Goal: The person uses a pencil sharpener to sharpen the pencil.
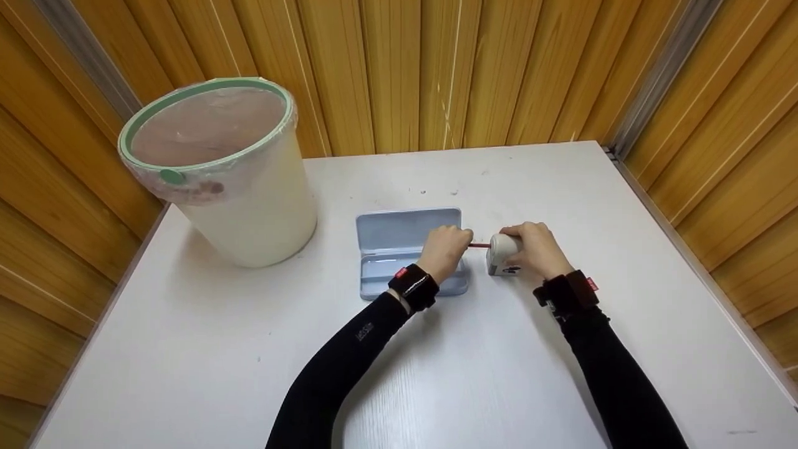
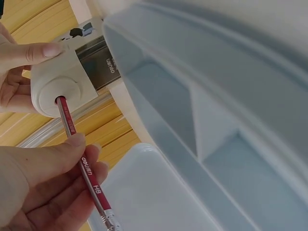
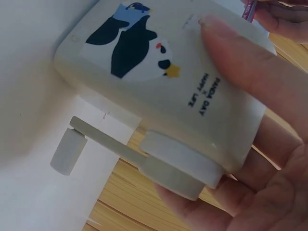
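A red pencil (image 2: 89, 175) marked HB is pinched between the thumb and fingers of my left hand (image 1: 446, 251). Its far end sits inside the round hole of a cream pencil sharpener (image 2: 62, 79). My right hand (image 1: 537, 249) grips the sharpener's body, thumb on one side and fingers around the other. In the right wrist view the sharpener (image 3: 144, 72) shows a panda picture and a crank handle (image 3: 106, 139) at its back, which no finger turns. A light blue pencil case (image 1: 405, 231) lies with its lid up, partly behind my left hand.
A tall cream bucket (image 1: 262, 206) with a green rim and a plastic liner stands at the left of the white table (image 1: 206, 349). Wood-look panels (image 1: 389, 75) rise behind the table and along both sides. Small specks lie beyond the pencil case.
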Demonstrator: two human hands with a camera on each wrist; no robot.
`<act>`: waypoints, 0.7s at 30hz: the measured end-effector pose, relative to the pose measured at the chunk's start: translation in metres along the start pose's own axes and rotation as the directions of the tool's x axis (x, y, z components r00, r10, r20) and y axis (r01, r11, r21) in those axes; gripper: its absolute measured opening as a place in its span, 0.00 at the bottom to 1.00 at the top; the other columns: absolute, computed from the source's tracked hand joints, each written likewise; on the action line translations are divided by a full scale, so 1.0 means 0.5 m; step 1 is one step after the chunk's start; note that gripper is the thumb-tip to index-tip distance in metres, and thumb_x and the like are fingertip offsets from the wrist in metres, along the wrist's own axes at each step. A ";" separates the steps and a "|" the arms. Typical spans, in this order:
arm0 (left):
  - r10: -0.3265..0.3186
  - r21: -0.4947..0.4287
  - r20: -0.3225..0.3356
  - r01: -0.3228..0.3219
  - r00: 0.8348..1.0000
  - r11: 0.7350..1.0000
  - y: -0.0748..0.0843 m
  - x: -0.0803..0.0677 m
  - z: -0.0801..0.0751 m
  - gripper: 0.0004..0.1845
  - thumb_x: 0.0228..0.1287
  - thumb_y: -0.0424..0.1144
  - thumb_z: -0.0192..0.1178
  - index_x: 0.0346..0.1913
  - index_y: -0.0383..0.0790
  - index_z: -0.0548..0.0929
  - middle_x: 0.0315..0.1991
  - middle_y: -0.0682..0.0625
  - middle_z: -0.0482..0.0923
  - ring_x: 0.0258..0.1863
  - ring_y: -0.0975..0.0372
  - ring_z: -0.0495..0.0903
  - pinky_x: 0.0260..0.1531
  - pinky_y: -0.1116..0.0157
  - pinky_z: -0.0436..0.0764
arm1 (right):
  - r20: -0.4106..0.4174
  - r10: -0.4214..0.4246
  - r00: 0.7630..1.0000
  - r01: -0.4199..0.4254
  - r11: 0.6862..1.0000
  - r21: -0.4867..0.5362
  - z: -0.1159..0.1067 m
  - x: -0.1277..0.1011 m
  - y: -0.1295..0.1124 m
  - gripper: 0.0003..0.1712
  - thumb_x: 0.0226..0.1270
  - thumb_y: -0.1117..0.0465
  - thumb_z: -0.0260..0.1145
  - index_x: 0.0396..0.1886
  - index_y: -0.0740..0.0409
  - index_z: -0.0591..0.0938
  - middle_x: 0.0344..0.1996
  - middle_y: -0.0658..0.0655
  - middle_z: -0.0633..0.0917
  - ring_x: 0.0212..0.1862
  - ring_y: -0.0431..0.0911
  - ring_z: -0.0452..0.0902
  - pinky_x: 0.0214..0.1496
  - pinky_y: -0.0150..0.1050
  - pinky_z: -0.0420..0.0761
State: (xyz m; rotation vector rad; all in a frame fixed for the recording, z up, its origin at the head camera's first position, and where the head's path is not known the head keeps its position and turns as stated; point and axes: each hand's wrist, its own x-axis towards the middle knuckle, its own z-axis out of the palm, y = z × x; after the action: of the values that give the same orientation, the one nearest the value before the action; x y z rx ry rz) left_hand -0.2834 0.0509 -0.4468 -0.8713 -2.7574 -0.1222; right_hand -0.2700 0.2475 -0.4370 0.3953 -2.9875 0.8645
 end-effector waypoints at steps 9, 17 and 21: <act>0.014 0.027 -0.034 -0.013 0.999 1.000 -0.003 -0.001 0.004 0.04 0.61 0.32 0.63 0.36 0.44 0.87 0.30 0.52 0.88 0.30 0.60 0.87 0.29 0.64 0.85 | -0.013 -0.014 1.000 0.014 1.000 0.000 0.001 -0.001 0.001 0.30 0.42 0.74 0.77 0.51 0.69 0.83 0.48 0.70 0.86 0.53 0.67 0.79 0.61 0.61 0.73; -0.008 -0.070 0.047 0.012 0.999 0.998 -0.005 0.001 -0.008 0.09 0.59 0.38 0.69 0.41 0.41 0.85 0.35 0.49 0.88 0.34 0.55 0.87 0.32 0.61 0.86 | -0.014 -0.032 0.999 0.032 0.999 0.012 0.006 -0.004 0.007 0.28 0.44 0.74 0.77 0.50 0.71 0.83 0.48 0.71 0.85 0.53 0.67 0.79 0.60 0.61 0.74; 0.002 -0.099 0.107 0.008 0.994 0.995 0.001 0.006 -0.013 0.24 0.56 0.46 0.72 0.53 0.41 0.80 0.47 0.49 0.86 0.44 0.56 0.86 0.39 0.60 0.86 | -0.025 -0.031 0.999 0.031 0.999 0.023 0.006 -0.001 0.007 0.28 0.44 0.75 0.76 0.50 0.71 0.83 0.48 0.71 0.85 0.54 0.67 0.79 0.61 0.61 0.74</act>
State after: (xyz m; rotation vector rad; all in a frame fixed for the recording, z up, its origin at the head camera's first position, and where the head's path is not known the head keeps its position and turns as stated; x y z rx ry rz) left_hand -0.2842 0.0522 -0.4397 -0.9243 -2.8736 -0.2207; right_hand -0.2700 0.2488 -0.4414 0.4273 -2.9433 0.8958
